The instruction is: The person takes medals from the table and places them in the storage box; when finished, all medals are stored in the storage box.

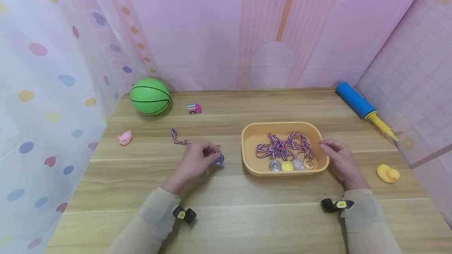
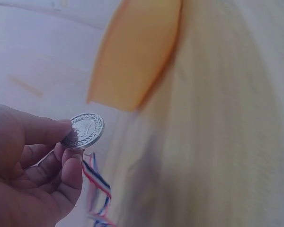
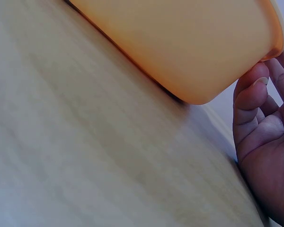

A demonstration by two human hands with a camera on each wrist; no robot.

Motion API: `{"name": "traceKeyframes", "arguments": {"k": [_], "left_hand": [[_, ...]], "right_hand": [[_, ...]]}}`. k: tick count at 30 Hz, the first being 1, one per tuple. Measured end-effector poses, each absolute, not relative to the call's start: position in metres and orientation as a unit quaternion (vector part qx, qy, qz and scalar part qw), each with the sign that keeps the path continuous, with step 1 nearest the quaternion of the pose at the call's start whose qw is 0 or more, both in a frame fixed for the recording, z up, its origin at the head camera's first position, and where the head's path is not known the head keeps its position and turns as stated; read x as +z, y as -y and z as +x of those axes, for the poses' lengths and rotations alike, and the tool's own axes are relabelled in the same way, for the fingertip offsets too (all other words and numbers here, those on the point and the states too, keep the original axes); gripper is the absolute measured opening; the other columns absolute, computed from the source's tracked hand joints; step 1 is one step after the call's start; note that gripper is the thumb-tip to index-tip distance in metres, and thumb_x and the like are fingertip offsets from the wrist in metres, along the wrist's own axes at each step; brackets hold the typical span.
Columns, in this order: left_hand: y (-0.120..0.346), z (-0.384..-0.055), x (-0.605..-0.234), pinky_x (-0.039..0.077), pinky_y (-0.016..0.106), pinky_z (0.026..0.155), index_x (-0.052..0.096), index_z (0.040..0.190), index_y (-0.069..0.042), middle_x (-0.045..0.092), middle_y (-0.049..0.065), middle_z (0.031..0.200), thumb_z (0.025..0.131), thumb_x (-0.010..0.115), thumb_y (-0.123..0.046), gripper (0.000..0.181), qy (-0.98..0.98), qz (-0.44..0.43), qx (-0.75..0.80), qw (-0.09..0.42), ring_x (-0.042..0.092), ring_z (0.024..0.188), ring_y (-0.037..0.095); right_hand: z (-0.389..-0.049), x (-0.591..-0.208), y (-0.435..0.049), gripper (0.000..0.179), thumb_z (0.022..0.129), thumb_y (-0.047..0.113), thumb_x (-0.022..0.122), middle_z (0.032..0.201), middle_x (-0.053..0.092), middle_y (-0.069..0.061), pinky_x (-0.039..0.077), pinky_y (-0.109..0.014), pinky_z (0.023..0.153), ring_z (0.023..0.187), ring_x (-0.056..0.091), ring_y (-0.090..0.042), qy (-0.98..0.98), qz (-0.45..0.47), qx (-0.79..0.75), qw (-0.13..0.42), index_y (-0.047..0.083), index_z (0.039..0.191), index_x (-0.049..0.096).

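Observation:
My left hand (image 1: 197, 160) pinches a silver medal (image 2: 89, 130) between thumb and fingers, left of the tan basket. Its red, white and blue ribbon (image 2: 97, 177) hangs below the fingers in the left wrist view; in the head view a stretch of ribbon (image 1: 179, 140) trails on the table beyond the hand. At the basket's right end, my right hand (image 1: 340, 162) touches the rim with thumb and fingertips. The basket (image 1: 248, 156) holds several medals in a row along its near side: silver ones, a gold medal (image 1: 287, 166) and a bronze medal (image 1: 309, 163), their ribbons bunched behind.
At the back left are a green ball (image 1: 150, 96) and a small pink toy truck (image 1: 194, 108). A pink toy pig (image 1: 125, 138) lies on the left. To the right are a blue and yellow hand pump (image 1: 360, 103) and a yellow rubber duck (image 1: 387, 173).

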State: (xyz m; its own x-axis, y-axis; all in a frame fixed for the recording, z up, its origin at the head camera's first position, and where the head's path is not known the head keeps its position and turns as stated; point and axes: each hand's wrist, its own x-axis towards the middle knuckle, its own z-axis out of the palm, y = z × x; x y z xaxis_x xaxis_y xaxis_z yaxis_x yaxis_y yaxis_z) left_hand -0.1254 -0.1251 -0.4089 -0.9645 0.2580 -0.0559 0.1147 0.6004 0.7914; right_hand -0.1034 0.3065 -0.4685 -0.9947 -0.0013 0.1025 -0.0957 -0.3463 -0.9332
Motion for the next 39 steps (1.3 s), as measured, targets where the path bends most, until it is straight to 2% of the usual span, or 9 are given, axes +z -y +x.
{"name": "traceKeyframes", "arguments": {"k": [8,15,18,29,39], "left_hand": [[0.119,-0.127,-0.382,0.05,0.032,0.067,0.068,0.094,-0.013,0.065,-0.001,0.084,0.087,0.07,-0.012,0.007,-0.881,0.107,0.455,0.074,0.057,0.077,0.018],[0.113,-0.133,-0.349,0.049,0.027,0.06,0.069,0.094,-0.011,0.067,0.0,0.084,0.087,0.07,-0.012,0.006,-0.873,0.151,0.464,0.027,0.057,0.072,0.018],[0.111,-0.136,-0.333,0.048,0.026,0.055,0.069,0.094,-0.01,0.067,0.001,0.084,0.088,0.069,-0.012,0.006,-0.862,0.163,0.48,0.023,0.056,0.069,0.019],[0.091,-0.147,-0.281,0.047,0.025,0.057,0.07,0.093,-0.009,0.067,-0.002,0.08,0.087,0.071,-0.01,0.007,-0.848,0.245,0.468,-0.047,0.057,0.067,0.013],[0.054,-0.146,-0.226,0.049,0.026,0.062,0.069,0.097,-0.007,0.067,0.0,0.084,0.089,0.069,-0.008,0.009,-0.818,0.298,0.491,-0.036,0.058,0.071,0.013]], "right_hand": [[-0.104,-0.467,-0.305,0.024,0.094,-0.006,0.055,0.097,0.067,0.001,0.051,-0.021,0.079,0.093,0.059,-0.011,0.572,0.038,0.819,0.026,0.009,0.095,0.073],[-0.104,-0.467,-0.305,0.023,0.094,-0.005,0.056,0.098,0.067,0.001,0.051,-0.021,0.08,0.093,0.059,-0.011,0.574,0.03,0.818,0.024,0.01,0.094,0.073],[-0.104,-0.466,-0.306,0.022,0.094,-0.004,0.056,0.098,0.067,0.001,0.051,-0.022,0.081,0.094,0.059,-0.011,0.574,0.033,0.818,0.021,0.01,0.095,0.073],[-0.102,-0.465,-0.306,0.023,0.094,-0.005,0.056,0.098,0.068,0.002,0.05,-0.021,0.082,0.095,0.059,-0.011,0.575,0.036,0.817,0.023,0.009,0.095,0.073],[-0.103,-0.469,-0.306,0.026,0.093,-0.007,0.054,0.097,0.068,0.001,0.05,-0.021,0.081,0.093,0.06,-0.011,0.564,0.045,0.824,0.028,0.01,0.094,0.073]]}}
